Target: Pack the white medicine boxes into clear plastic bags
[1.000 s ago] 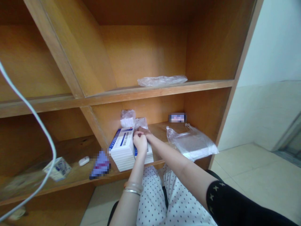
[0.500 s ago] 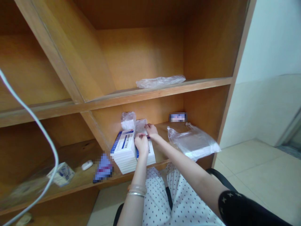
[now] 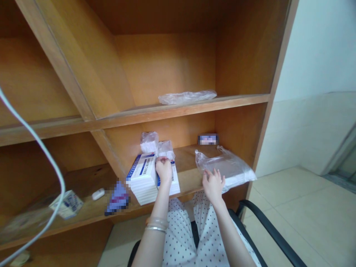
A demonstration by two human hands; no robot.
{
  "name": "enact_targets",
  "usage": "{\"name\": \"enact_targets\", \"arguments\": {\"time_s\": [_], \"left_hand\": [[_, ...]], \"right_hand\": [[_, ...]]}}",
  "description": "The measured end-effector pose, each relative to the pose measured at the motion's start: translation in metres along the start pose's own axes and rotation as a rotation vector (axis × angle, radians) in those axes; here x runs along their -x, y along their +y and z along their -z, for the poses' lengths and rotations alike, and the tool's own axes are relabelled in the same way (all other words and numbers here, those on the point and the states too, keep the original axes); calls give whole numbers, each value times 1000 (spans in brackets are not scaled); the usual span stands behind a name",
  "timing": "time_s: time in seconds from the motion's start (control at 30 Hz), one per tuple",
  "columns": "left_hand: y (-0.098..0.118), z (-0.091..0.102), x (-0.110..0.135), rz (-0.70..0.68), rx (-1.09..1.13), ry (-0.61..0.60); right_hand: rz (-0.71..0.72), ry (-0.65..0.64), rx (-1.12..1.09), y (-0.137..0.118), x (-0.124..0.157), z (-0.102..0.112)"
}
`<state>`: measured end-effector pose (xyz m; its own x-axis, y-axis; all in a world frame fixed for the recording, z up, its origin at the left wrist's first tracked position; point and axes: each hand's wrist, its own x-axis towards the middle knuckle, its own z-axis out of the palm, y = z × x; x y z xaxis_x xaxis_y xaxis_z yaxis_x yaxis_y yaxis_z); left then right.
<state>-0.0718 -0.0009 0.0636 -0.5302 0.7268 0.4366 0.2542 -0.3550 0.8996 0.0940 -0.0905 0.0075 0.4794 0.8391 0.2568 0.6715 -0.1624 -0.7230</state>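
Note:
My left hand (image 3: 164, 171) rests over the right, lower stack of white-and-blue boxes (image 3: 174, 181), its fingers curled together near the top. What they hold, if anything, is hidden. Beside it rises a taller stack of white boxes with blue print (image 3: 143, 178). Two clear-wrapped white packs, one at the back left (image 3: 149, 142) and one nearer the hand (image 3: 166, 148), sit behind the stacks. My right hand (image 3: 213, 184) is at the front left edge of a clear plastic bag (image 3: 229, 167) with flat contents, fingers spread and nothing in them.
A crumpled clear bag (image 3: 187, 97) lies on the upper shelf (image 3: 178, 111). A small blurred-out box (image 3: 208, 139) stands at the back. Left of the divider are a blurred-out purple item (image 3: 118, 198), a white object (image 3: 98, 194) and a white box (image 3: 68, 204). A white cable (image 3: 46, 148) hangs in front.
My right hand has left the spot beside my left hand and moved right and toward me, to the plastic bag, its fingers opening. My left hand has stayed at the boxes.

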Motion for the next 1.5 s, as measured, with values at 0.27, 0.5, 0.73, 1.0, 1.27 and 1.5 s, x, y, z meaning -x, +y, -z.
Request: {"name": "enact_targets", "arguments": {"time_s": [0.27, 0.5, 0.73, 1.0, 1.27, 1.5], "left_hand": [[3, 1, 0, 8, -95, -29], [7, 2, 2, 0, -146, -58], [11, 3, 4, -4, -187, -114], [55, -6, 39, -534, -554, -443], [51, -45, 41, -229, -428, -707], [58, -39, 17, -116, -334, -1053]], "right_hand": [[3, 10, 70, 14, 1, -11], [37, 22, 16, 21, 0, -11], [85, 156, -169, 19, -3, -6], [285, 265, -492, 2, 3, 13], [449, 163, -673, -18, 20, 21], [485, 87, -611, -22, 27, 8]]}}
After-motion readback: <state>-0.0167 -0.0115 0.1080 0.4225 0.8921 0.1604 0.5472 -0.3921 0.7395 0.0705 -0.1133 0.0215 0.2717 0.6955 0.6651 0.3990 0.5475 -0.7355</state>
